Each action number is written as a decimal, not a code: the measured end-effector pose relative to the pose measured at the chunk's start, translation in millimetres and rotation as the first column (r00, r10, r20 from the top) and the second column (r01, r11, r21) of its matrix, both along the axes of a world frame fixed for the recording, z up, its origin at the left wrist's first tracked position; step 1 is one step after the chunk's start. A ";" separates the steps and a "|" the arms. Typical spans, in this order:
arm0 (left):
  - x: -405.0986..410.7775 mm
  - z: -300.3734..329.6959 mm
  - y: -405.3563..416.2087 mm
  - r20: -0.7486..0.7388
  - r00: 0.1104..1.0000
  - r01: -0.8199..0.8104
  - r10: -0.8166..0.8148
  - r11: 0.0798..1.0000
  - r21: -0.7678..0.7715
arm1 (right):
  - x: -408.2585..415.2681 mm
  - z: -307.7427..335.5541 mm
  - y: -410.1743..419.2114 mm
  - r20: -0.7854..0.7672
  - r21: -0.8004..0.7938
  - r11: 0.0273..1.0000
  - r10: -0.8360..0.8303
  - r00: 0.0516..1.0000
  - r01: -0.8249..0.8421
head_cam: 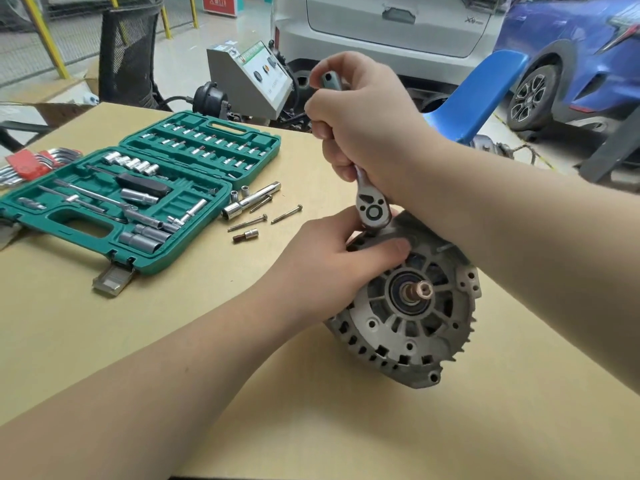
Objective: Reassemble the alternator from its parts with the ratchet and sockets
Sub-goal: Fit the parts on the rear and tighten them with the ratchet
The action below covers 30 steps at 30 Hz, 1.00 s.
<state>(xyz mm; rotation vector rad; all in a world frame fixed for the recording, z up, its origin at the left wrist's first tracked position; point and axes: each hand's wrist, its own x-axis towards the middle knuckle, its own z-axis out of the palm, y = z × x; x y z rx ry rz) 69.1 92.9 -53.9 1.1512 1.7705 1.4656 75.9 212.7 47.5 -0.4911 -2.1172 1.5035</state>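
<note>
Right hand [363, 126]: fist wrapped round ratchet [370, 206] handle, forearm crossed over alternator [408, 306].
Left hand [332, 251]: laid on housing top, thumb stretched flat, fingers curled beside ratchet head.
Alternator: on table [242, 393], under both hands, tilted, shaft seen.
Room: bolts [263, 218] and case [114, 206] left of fingers, well apart; bare table nearer.

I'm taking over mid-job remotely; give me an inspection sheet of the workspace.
Surface: tan table.
Job's things: alternator on table; ratchet head on its upper edge.
Clutter: open green socket case, three loose bolts, loose sockets, hex keys.
Grippers: right hand grips ratchet handle; left hand steadies alternator.
Cables: black cable behind table.
Surroundings: blue chair, grey machine, two cars.
</note>
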 end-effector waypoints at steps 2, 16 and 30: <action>-0.4 -0.9 -1.9 0.010 1.000 0.006 -0.006 1.000 0.012 | 1.8 2.1 0.8 0.025 0.000 0.995 0.098 0.995 -0.098; 0.9 -1.0 -5.8 0.029 1.000 0.010 -0.011 0.999 0.037 | 2.5 11.3 -15.2 0.233 0.227 0.916 0.277 0.932 -0.329; 1.5 2.0 -6.3 0.008 1.000 -0.011 0.011 1.000 0.007 | -4.4 10.1 -18.1 0.284 0.172 0.892 0.362 0.888 -0.418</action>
